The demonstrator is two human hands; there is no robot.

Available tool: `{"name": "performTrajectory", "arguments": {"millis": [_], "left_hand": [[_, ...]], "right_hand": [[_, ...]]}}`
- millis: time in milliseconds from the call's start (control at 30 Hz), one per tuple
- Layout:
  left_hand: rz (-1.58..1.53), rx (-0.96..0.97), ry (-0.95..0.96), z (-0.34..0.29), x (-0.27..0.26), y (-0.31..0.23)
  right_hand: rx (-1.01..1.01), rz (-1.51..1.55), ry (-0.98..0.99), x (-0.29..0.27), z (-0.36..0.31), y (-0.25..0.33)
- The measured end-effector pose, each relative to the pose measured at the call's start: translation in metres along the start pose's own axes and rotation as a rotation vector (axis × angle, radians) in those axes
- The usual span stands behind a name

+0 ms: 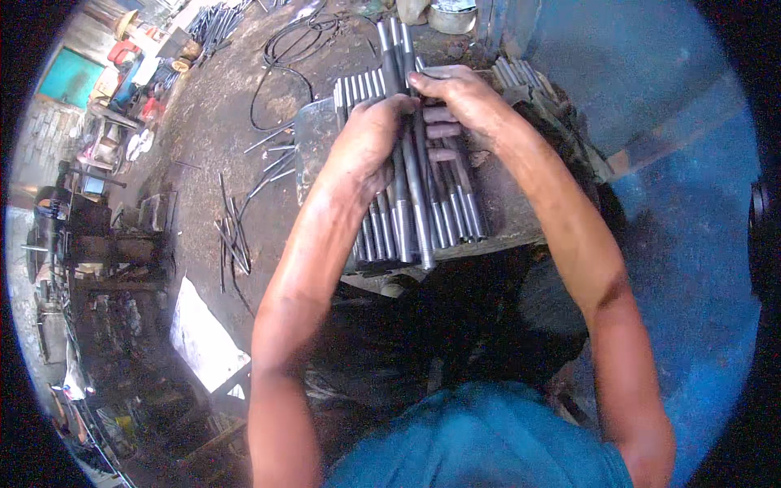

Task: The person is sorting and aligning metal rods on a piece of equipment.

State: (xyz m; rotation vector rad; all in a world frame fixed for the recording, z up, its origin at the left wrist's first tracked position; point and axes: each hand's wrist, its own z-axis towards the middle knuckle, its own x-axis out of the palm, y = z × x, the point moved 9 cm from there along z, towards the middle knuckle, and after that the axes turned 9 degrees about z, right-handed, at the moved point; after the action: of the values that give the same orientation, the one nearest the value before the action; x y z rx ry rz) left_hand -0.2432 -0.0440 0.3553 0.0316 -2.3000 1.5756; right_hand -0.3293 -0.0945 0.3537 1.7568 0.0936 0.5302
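L hand curled round bundle of steel rods, thumb on top, fingers mostly hidden. R hand half-curled, thumb + fingertips vs. bundle's R side; can't tell how firm. Held rods: long, dk grey, shiny threaded ends, approx. parallel, tips sticking out above & below both hands. More rods side by side just under hands, on worn bench. Stained floor L of hands w/ coiled cable, loose rods; white sheet lower L. Blue panel R of R hand.
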Motion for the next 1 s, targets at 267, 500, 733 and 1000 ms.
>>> {"name": "performTrajectory", "arguments": {"millis": [267,500,733,1000], "left_hand": [[0.115,0.033,-0.236,-0.013,-0.03,0.002],[0.051,0.045,-0.283,-0.01,-0.05,-0.001],[0.188,0.009,-0.263,-0.01,-0.045,0.003],[0.181,-0.012,-0.248,-0.007,-0.048,0.008]], "right_hand": [[-0.357,-0.704,-0.244,-0.032,0.015,0.031],[-0.35,-1.042,-0.181,-0.019,0.017,0.026],[-0.318,-1.19,-0.165,-0.019,0.027,0.019],[-0.34,-1.229,-0.147,-0.014,0.028,0.021]]}}
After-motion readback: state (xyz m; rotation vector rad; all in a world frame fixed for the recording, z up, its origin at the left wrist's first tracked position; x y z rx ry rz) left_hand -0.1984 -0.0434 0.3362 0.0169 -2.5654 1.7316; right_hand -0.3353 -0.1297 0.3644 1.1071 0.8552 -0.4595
